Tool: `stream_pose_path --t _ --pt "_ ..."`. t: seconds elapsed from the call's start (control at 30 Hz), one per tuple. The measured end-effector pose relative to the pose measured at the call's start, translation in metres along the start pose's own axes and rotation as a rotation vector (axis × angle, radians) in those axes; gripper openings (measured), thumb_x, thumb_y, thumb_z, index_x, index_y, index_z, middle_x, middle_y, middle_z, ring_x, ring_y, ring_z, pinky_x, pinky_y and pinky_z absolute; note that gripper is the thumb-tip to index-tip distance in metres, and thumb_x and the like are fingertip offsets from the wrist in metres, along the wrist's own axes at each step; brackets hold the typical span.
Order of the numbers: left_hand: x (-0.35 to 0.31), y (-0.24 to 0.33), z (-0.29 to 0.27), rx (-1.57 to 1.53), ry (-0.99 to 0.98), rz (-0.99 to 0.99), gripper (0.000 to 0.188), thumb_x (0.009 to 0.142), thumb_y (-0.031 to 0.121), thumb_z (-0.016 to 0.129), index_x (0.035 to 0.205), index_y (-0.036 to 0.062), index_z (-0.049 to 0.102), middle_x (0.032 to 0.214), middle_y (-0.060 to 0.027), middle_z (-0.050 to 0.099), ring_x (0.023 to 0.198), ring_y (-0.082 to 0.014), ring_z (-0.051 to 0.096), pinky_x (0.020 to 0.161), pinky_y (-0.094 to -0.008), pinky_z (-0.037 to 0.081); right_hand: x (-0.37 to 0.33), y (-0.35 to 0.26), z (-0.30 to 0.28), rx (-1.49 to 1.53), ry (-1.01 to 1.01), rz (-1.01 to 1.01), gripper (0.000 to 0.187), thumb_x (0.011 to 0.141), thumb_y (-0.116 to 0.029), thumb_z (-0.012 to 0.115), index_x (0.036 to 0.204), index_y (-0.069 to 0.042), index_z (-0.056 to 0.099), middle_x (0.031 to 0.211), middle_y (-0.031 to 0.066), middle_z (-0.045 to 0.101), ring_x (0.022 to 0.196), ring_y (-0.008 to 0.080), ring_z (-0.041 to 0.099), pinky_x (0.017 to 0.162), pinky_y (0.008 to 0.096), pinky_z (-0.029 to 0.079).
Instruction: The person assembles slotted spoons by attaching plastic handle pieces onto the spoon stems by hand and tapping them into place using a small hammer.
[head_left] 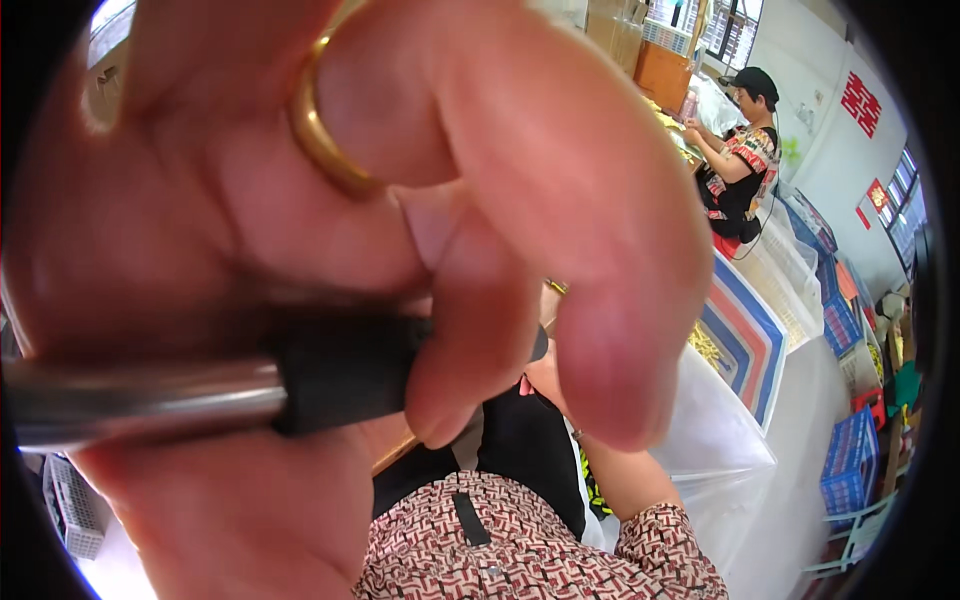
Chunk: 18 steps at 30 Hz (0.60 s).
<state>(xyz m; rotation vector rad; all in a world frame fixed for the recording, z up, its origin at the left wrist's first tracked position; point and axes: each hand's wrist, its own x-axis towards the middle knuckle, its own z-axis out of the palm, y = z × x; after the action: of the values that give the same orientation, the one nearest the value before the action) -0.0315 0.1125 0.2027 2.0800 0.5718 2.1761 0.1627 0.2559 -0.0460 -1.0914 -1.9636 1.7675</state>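
Note:
Very close up, my left hand [480, 130] fills much of the head view, with a gold ring [325, 140] on one finger. Its fingers curl around the black grip [345, 370] of a shiny metal bar [150, 400] that comes in from the left edge. Whatever the bar belongs to is out of sight. Lower right, my right forearm [630, 480] reaches up from a patterned sleeve. Only a bit of my right hand [545, 375] shows past the left fingers, over my lap; its fingers are mostly hidden.
On the right lies a striped sack [750, 345] with small yellow pieces [706, 347] in it, beside clear plastic sheeting [690, 450]. Blue crates [850, 465] line the wall. A co-worker [745, 150] in a black cap works at a far table. A grey basket [75, 510] stands lower left.

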Motion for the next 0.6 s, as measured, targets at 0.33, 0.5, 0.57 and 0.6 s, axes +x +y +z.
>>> stream_pose_path --t 0.33,0.5,0.57,0.6 --pt "-0.024 0.028 0.023 0.177 0.140 -0.233 0.076 0.091 0.040 0.066 0.148 0.0015 0.034 0.112 -0.0197 0.068 0.048 -0.0081 0.045 0.040 -0.0168 0.029 0.014 0.017 -0.004 0.035 -0.031 -0.067 0.025 0.091 -0.005 0.059 0.115 -0.004 0.065 0.064 0.0040 0.061 0.045 0.0095 0.054 0.042 0.0241 0.044" --pt "-0.066 0.014 0.015 0.107 0.224 -0.518 0.057 0.093 0.028 0.061 0.140 0.0010 0.045 0.097 -0.0136 0.067 0.046 -0.0064 0.042 0.038 -0.0166 0.025 0.004 0.030 -0.006 0.011 0.078 -0.075 0.025 0.091 -0.006 0.063 0.116 -0.005 0.067 0.065 0.0030 0.062 0.048 0.0085 0.057 0.042 0.0229 0.044" --pt "-0.098 0.012 0.003 0.213 0.164 -0.962 0.036 0.090 0.012 0.058 0.124 0.0025 0.054 0.077 -0.0043 0.056 0.046 -0.0062 0.042 0.040 -0.0185 0.026 -0.002 0.018 -0.003 -0.168 0.140 -0.130 0.024 0.089 -0.011 0.065 0.113 -0.005 0.067 0.064 0.0055 0.064 0.050 0.0113 0.060 0.047 0.0263 0.048" --pt "-0.119 0.008 -0.004 0.301 0.110 -1.217 0.034 0.088 0.008 0.061 0.122 0.0032 0.055 0.074 -0.0013 0.053 0.050 -0.0051 0.044 0.043 -0.0188 0.030 -0.004 0.013 0.001 -0.272 0.192 -0.167 0.022 0.088 -0.013 0.066 0.108 -0.004 0.068 0.064 0.0066 0.065 0.050 0.0129 0.062 0.049 0.0279 0.049"
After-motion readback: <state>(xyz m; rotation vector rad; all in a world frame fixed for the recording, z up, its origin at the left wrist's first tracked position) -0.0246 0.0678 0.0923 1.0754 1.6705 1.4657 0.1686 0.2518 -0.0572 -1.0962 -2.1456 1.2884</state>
